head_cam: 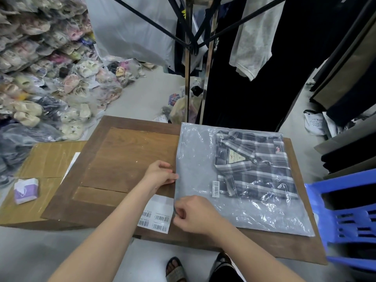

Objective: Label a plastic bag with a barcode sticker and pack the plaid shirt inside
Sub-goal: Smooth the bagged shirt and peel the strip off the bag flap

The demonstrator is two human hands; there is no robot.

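Observation:
A clear plastic bag [195,159] lies flat on the brown wooden board [126,155]. The folded plaid shirt [256,165] is inside it, toward the bag's right side. A barcode sticker [215,188] sits on the bag beside the shirt. My left hand [160,175] pinches the bag's left edge near its middle. My right hand [195,215] pinches the same edge lower down. A white sheet of barcode stickers [156,216] lies on the board, partly under the bag's left edge and between my forearms.
A cardboard box [40,163] with a small purple-white packet [26,190] sits left of the board. A blue plastic stool [350,216] stands at the right. A clothes rack [188,58] stands behind. Bagged slippers [50,78] pile up at the left.

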